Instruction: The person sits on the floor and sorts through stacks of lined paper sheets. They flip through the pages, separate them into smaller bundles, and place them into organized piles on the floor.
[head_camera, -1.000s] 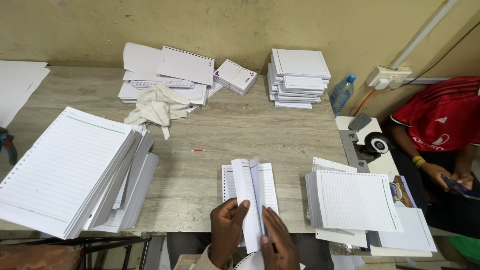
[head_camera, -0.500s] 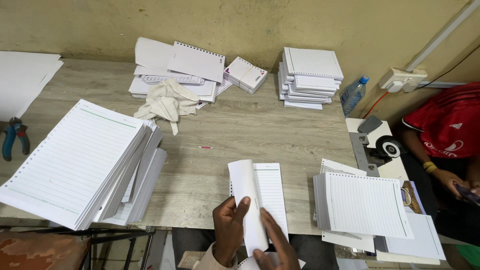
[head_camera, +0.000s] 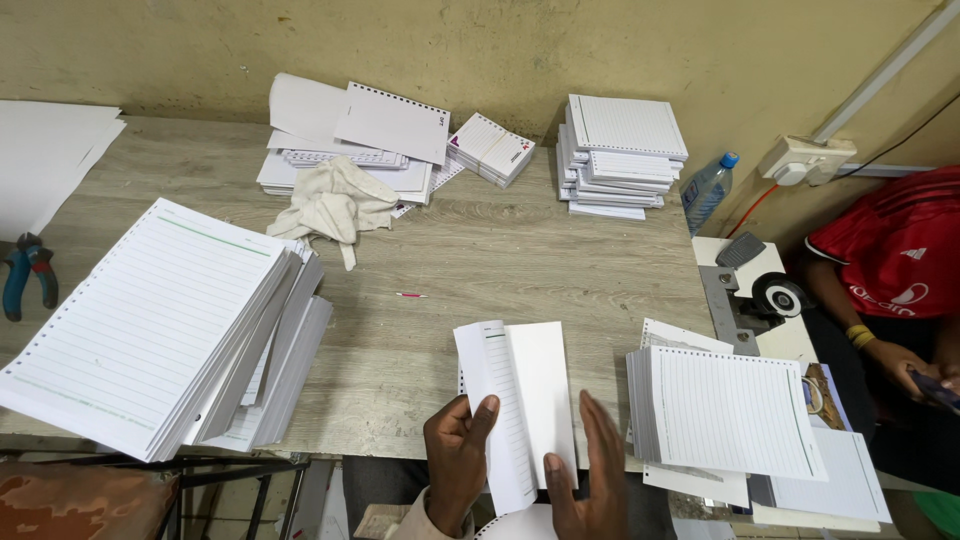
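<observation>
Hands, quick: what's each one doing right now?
Left hand: closed on the lifted edge of the small paper stack.
Right hand: open, flat against that stack's right side, gripping nothing.

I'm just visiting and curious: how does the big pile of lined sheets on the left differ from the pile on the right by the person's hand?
The left pile is larger and thicker, fanned out and skewed on the table; the right pile is smaller, thinner and squarer. The left pile lies apart from both hands; the right pile sits beside the right hand. Both are white ruled sheets with punched edges.
</observation>
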